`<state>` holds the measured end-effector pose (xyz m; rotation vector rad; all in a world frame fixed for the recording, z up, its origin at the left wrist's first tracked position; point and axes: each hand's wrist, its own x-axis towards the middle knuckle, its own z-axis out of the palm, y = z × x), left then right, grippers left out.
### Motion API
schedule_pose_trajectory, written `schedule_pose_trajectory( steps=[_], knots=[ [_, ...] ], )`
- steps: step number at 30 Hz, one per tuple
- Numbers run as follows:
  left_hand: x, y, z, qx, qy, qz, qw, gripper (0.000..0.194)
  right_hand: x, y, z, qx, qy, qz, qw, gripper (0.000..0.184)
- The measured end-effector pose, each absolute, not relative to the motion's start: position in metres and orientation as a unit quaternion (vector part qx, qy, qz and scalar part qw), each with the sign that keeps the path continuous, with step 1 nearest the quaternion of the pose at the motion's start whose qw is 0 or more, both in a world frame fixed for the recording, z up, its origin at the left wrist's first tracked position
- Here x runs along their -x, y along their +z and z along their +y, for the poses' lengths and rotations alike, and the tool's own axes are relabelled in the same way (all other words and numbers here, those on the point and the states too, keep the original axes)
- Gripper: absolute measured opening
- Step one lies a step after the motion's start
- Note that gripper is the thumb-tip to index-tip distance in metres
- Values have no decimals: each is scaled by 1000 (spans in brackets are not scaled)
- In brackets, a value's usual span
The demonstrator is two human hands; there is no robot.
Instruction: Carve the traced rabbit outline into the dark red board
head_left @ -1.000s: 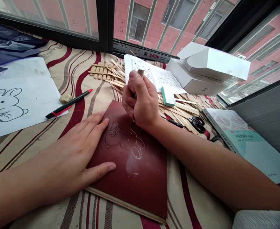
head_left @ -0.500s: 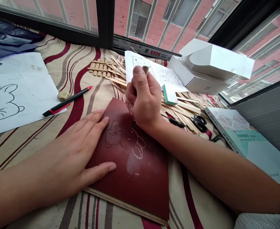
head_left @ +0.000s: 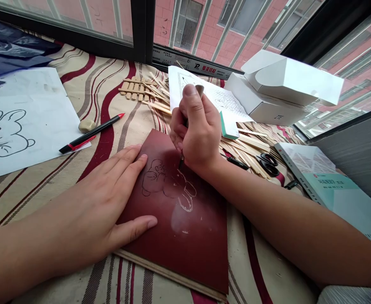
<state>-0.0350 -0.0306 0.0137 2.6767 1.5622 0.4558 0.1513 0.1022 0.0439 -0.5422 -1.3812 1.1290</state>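
Observation:
A reddish-brown board (head_left: pixel 185 249) with a layered, plywood-like edge lies on the striped cloth. It bears a dark rabbit outline (head_left: pixel 153 179), whose ears and part of the head show pale, cut lines. My left hand (head_left: pixel 109 198) rests flat on the board's left side, fingers stretched out and thumb apart. My right hand (head_left: pixel 199 131) is a fist round a carving tool (head_left: pixel 199 89); the rounded handle end sticks out above the thumb. Below the fist, the tool's dark tip meets the board near the rabbit's head. My fingers hide most of the tool.
Left lie a paper with a rabbit drawing (head_left: pixel 14 126), an eraser (head_left: pixel 87 125) and a black-and-red pen (head_left: pixel 93 133). Beyond the board are wooden sticks (head_left: pixel 251 145), printed sheets (head_left: pixel 226 101), a green-and-white block (head_left: pixel 228 126), scissors (head_left: pixel 269 164), a white box (head_left: pixel 277 105) and a book (head_left: pixel 334 185).
The whole view has shifted slightly, so things sit a little further right. My right fist and the tool tip have moved very slightly along the board; my left hand stays put on it.

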Motion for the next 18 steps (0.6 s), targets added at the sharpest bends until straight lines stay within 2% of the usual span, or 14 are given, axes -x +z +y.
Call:
schedule_pose_trajectory(
  steps=[9,18],
  knots=[
    [36,10,-35,-851,149,504,6,104,-151,43,103,197,501,-590,601,66],
    [38,11,-32,-865,148,478,-29,99,-147,37,104,244,465,-598,606,69]
  ],
)
